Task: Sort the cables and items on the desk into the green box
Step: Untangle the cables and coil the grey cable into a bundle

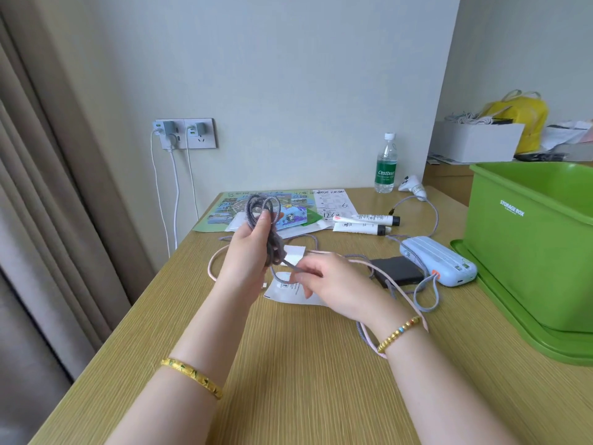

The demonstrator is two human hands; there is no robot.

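Nearest the camera, two forearms reach over the wooden table [288, 364], each wrist wearing a gold bracelet. The left hand [247, 252] is closed around a coiled grey braided cable [266, 220], held upright above the table with its loops sticking out at 12 o'clock. The right hand [333, 284] pinches the loose tail of that same cable between thumb and fingers, at 4 o'clock from the coil. A pink cable [394, 277] lies on the table under the hands, passing over what seems to be a white packet [285, 292], partly hidden. At 3 o'clock sit a black adapter [398, 271] and a light-blue power bank [436, 261]. The green box [529, 245] stands open at the right edge. Farther off lie two white tubes [365, 223], printed papers [288, 203] and a water bottle [386, 163].
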